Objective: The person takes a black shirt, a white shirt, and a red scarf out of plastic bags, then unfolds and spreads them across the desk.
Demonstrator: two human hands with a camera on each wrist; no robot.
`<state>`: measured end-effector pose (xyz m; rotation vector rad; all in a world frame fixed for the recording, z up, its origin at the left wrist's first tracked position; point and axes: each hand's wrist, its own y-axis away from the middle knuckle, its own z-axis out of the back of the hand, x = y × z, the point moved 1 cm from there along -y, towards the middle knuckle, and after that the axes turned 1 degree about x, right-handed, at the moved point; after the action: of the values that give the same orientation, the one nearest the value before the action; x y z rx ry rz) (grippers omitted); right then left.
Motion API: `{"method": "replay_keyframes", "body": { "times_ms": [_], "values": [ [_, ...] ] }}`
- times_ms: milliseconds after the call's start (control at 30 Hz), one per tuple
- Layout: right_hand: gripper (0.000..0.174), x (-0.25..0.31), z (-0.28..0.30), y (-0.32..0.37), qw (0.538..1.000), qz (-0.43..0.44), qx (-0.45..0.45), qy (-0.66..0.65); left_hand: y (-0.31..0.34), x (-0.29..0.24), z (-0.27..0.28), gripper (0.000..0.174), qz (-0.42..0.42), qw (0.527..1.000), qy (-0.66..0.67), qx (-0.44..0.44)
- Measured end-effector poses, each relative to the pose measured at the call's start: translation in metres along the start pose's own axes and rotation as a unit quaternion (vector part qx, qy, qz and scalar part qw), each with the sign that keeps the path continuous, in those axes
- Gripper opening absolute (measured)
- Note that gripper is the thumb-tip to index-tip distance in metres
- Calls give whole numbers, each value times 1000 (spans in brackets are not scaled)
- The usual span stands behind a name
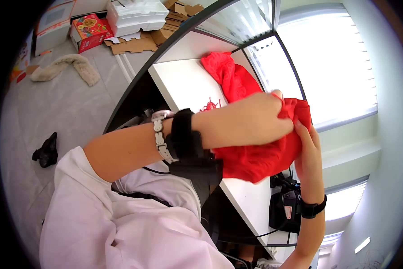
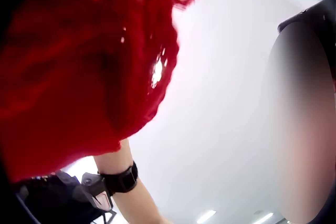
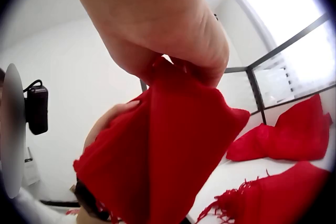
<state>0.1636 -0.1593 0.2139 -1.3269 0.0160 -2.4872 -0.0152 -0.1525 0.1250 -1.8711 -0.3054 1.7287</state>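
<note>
A red scarf (image 1: pixel 260 157) is held up in a bunch over a white desk (image 1: pixel 179 80), part of it hanging in folds. My left hand (image 1: pixel 266 119) grips its upper edge, and the thumb side faces the cloth. Close beside it, my right hand (image 1: pixel 308 145) pinches the scarf from the other side; in the right wrist view the cloth (image 3: pixel 178 129) drops from between that hand's thumb and fingers. Red cloth (image 1: pixel 233 78) also lies along the back of the desk. Fringe (image 3: pixel 220 211) shows on the red fabric at the desk. Folds nearly fill the left wrist view's upper left.
A dark-framed partition (image 1: pixel 237 24) borders the desk, with a bright window (image 1: pixel 327 62) beyond. Black gear (image 1: pixel 284 206) sits on the desk near my right forearm. On the floor are a pale furry strip (image 1: pixel 69 67), a black plastic bag (image 1: pixel 47 150), a red box (image 1: pixel 91 32) and cardboard (image 1: pixel 136 44).
</note>
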Motion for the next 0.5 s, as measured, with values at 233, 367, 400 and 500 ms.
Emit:
{"method": "replay_keyframes", "body": {
  "times_ms": [233,367,400,500],
  "values": [
    [43,-21,-4,11,997,-11,68,46,-16,14,-4,35,-230,954,-165,93],
    [33,-19,-4,24,968,-99,143,179,-7,2,3,35,44,965,115,230],
    [32,-18,5,29,962,-108,158,193,-4,2,7,36,-7,982,24,189],
    [31,-26,57,36,980,-120,70,139,-2,-1,13,38,-39,986,-58,151]
  ]
}}
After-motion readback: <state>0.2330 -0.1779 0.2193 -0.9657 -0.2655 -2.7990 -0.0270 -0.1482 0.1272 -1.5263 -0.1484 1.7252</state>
